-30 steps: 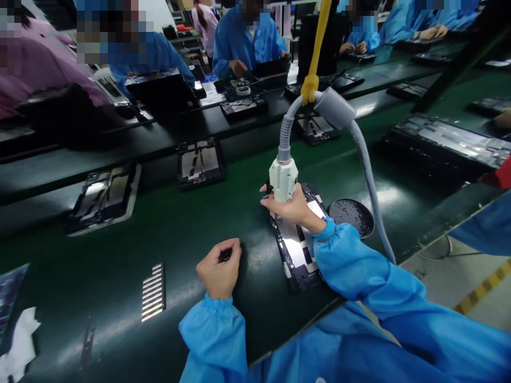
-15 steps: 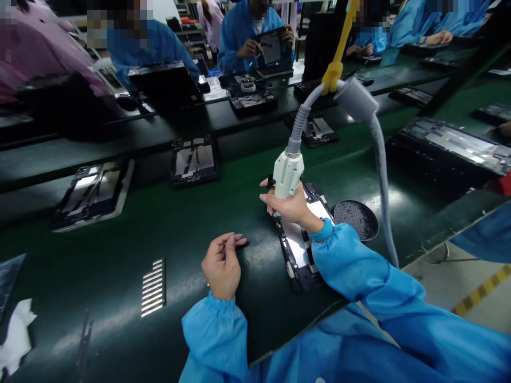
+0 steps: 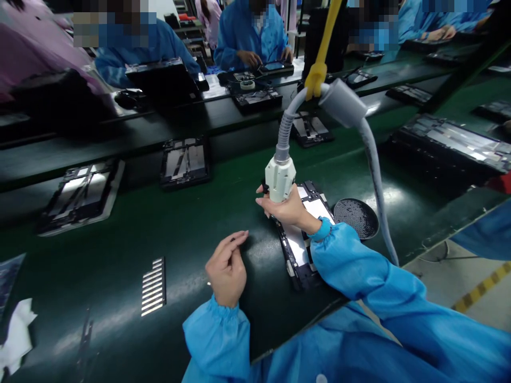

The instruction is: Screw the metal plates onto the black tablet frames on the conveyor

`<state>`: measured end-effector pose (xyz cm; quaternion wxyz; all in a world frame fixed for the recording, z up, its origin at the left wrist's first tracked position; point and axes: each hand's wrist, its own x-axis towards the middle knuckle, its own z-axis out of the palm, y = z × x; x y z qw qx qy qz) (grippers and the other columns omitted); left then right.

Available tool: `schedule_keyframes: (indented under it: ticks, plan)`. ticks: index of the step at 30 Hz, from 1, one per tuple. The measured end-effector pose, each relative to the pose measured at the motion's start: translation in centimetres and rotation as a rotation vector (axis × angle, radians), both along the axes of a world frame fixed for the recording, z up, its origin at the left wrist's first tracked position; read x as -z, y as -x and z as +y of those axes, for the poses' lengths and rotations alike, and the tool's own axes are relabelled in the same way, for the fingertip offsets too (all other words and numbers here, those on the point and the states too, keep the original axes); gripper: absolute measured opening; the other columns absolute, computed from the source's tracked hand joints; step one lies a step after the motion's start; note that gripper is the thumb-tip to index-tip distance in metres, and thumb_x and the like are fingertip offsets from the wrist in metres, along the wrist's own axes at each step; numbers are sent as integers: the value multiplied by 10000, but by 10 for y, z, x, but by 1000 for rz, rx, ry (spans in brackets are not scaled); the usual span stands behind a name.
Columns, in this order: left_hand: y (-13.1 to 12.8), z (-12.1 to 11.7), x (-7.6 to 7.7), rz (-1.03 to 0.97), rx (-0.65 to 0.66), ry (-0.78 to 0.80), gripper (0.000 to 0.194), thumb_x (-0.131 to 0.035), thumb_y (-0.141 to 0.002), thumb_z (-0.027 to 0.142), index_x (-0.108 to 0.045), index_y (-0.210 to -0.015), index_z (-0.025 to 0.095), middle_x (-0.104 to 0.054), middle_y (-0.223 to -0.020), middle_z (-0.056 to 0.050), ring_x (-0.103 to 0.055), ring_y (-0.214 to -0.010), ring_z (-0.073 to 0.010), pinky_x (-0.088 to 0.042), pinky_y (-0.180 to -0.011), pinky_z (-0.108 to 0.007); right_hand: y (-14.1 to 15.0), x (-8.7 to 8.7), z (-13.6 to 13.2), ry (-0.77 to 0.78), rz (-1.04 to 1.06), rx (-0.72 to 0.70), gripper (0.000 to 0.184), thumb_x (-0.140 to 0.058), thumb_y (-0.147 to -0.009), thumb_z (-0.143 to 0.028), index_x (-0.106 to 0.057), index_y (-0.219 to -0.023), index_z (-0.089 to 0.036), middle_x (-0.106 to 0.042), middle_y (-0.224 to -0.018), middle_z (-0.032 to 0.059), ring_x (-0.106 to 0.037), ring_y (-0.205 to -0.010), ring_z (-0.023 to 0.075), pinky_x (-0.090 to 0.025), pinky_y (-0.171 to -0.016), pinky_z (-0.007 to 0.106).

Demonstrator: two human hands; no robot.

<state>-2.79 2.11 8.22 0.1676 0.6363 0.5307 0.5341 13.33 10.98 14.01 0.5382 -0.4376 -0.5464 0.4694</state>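
Overall, a dark green conveyor counter (image 3: 120, 223) fills the view, with a second counter (image 3: 80, 138) beyond it, where co-workers in blue smocks (image 3: 247, 37) sit at their work; black tablet frames (image 3: 184, 163) lie spaced along the near counter; the nearest tablet frame (image 3: 297, 250), black-edged with a bright silver panel, lies flat directly under the right hand (image 3: 289, 207); that hand's fingers (image 3: 263, 200) wrap firmly around a white handheld tool (image 3: 280, 180), its tip hidden by the hand; a grey corrugated hose (image 3: 285, 125) rises from the tool to a yellow strap (image 3: 321, 53); a round black mesh pad (image 3: 356, 218) sits just beside the frame; the left hand (image 3: 226, 268) hovers left of the frame, its fingers (image 3: 235, 239) loosely curled and close together; a comb-like row of metal strips (image 3: 153, 286) lies near it.
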Motion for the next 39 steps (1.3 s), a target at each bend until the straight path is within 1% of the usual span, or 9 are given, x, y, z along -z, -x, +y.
schedule_keyframes:
  ticks: [5, 8, 10, 14, 18, 22, 27, 34, 39]
  plan:
    - [-44, -31, -8, 199, 364, -151, 336, -403, -842, 16, -677, -992, 141, -706, -1057, -66, -650, -1033, -133, -528, -942, -259, 0, 2, -1, -7, -15, 13, 228, -684, -677, -263, -598, -841, -131, -527, -498, -49, -518, -409, 107, -435, -430, 247]
    - [-72, -50, -7, 340, 595, -287, 322, -393, -871, 67, -638, -1080, 67, -673, -1143, -109, -577, -1170, -176, -469, -1042, -323, -5, -9, -7, -125, -5, 47, 221, -673, -713, -247, -598, -892, -141, -535, -512, -48, -525, -421, 112, -461, -460, 265]
    - [-84, -60, -4, 478, 621, -319, 315, -438, -910, 173, -609, -1138, 40, -637, -1211, -129, -535, -1224, -230, -463, -1051, -387, -13, -21, -15, -227, 24, 75, 222, -664, -747, -235, -592, -941, -155, -528, -514, -54, -522, -428, 110, -473, -484, 271]
    - [-88, -64, 12, 673, 466, -346, 301, -518, -891, 173, -608, -1137, 24, -630, -1217, -145, -553, -1198, -251, -476, -1035, -371, -45, -38, -33, -301, 31, 134, 239, -671, -785, -211, -566, -999, -197, -523, -530, -59, -522, -443, 111, -463, -494, 273]
    - [-70, -19, 24, 749, 430, -357, 329, -502, -898, 191, -585, -1169, 23, -635, -1191, -161, -574, -1164, -250, -478, -1023, -375, -78, -18, -44, -252, 36, 184, 268, -690, -793, -235, -557, -1025, -218, -551, -538, -37, -541, -444, 140, -470, -481, 299]
    - [-45, 77, 15, 857, 364, -83, 389, -548, -884, 282, -565, -1208, 69, -594, -1262, -152, -536, -1212, -242, -423, -1073, -367, -85, 15, -50, -173, 13, 112, 325, -699, -781, -293, -573, -1059, -184, -576, -569, -3, -569, -485, 159, -492, -501, 309]
    - [-21, 179, -5, 948, 54, 172, 314, -526, -886, 232, -581, -1166, 103, -589, -1248, -159, -516, -1230, -251, -403, -1067, -365, -70, 31, -48, -105, 5, 23, 423, -701, -758, -356, -570, -1087, -125, -613, -614, 30, -582, -513, 160, -509, -517, 298]
    - [57, 194, -27, 1089, -256, 389, 315, -436, -837, 70, -597, -1103, 124, -586, -1209, -156, -586, -1109, -231, -455, -943, -308, -61, 34, -35, 84, 126, -130, 463, -690, -741, -357, -511, -1097, -120, -644, -766, 69, -637, -639, 178, -541, -597, 307]
    - [133, 190, -43, 1294, -364, 558, 368, -384, -766, -48, -614, -1034, 55, -584, -1161, -206, -502, -1204, -313, -405, -983, -461, -54, 35, -33, 174, 155, -225, 428, -680, -741, -351, -508, -1062, -127, -598, -693, 21, -610, -552, 145, -511, -532, 267]
